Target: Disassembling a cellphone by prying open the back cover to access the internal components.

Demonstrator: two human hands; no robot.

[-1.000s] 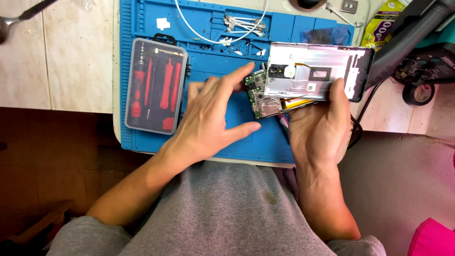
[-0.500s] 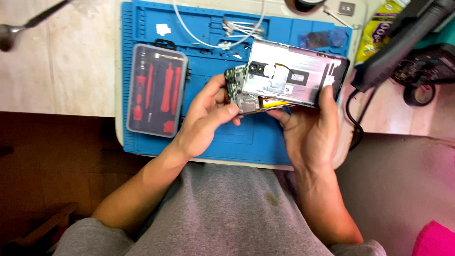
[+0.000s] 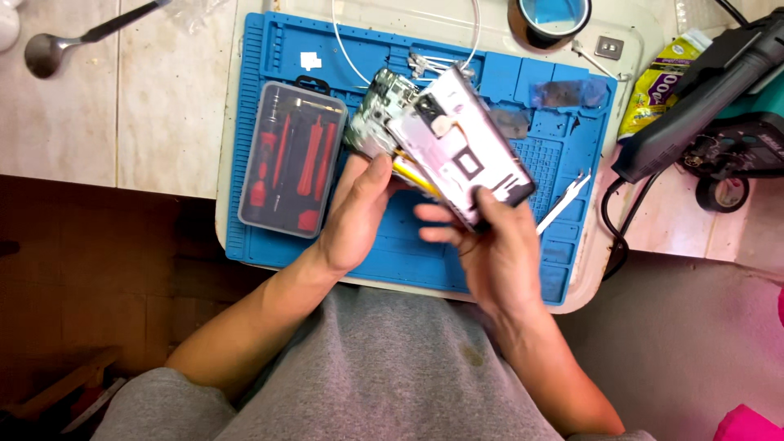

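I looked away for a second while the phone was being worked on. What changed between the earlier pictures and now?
The opened phone was turned from lying crosswise to slanting, its far end now pointing up-left. The left hand shifted from lying flat over its circuit board end to gripping from below; the right hand kept hold of the lower end. The blue mat and screwdriver case stayed put.

Bare blue mat [image 3: 425, 253] under the hands; screwdriver case [image 3: 291, 157] blocks the left.
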